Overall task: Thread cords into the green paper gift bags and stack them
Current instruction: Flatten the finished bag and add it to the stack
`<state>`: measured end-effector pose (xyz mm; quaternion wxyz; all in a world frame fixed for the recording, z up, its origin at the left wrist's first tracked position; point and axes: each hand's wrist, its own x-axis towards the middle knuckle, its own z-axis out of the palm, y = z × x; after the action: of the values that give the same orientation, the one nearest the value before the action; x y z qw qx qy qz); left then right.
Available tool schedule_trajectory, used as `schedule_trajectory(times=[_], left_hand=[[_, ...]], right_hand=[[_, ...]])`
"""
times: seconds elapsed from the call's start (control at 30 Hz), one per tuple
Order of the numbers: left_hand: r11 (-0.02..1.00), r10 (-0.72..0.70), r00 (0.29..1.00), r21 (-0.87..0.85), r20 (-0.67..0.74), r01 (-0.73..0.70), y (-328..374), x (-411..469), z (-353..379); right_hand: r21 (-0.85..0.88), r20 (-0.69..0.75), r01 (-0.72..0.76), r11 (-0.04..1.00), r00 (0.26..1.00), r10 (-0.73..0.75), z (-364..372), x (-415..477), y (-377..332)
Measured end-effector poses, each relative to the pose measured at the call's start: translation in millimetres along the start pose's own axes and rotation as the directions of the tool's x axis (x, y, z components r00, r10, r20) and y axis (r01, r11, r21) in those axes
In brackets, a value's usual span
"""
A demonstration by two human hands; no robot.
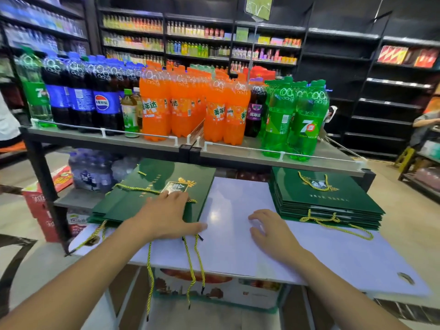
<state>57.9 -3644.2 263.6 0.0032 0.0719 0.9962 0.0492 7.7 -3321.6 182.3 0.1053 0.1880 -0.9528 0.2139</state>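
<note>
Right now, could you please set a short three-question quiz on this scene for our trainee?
1. True or false: the left hand lies flat on the left stack of green bags.
2. The right hand, fingers relaxed and holding nothing, is over: A) an orange bottle, B) the white tabletop, C) a red carton.
3. Fill in: the cords hanging over the table's near edge come from the ___ stack.

Key: 1 true; 2 B; 3 left.
</note>
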Motion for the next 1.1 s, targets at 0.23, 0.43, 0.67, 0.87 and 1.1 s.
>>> schedule_trajectory(times=[0.23, 0.43, 0.67, 0.87, 1.1], left_hand=[[0.989, 0.128, 0.992, -0.077, 0.018, -0.126, 8, -15, 13], [0.972, 0.230, 0.968, -0.032, -0.095, -0.234, -3, -27, 23], [0.968, 0.251, 0.928, 0.089, -0.276, -0.236, -3, -44, 27], [0.925, 0.380, 0.843, 0.157, -0.381, -0.346, 30, -49, 34], [0.851, 0.518, 0.827, 0.030, -0.220, -0.525, 73, -56, 65]], right_hand=[[0.767, 0.113, -0.310, 0.562, 0.927, 0.356, -10, 75, -80], [0.908, 0.255, -0.378, 0.182, 0.842, 0.476, -23, 131, -100], [0.942, 0.212, -0.284, 0.178, 0.917, 0.339, -88, 76, -89], [0.925, 0.107, -0.227, 0.304, 0.925, 0.364, -122, -54, -49], [0.819, 0.058, -0.346, 0.458, 0.844, 0.533, -102, -171, -12]])
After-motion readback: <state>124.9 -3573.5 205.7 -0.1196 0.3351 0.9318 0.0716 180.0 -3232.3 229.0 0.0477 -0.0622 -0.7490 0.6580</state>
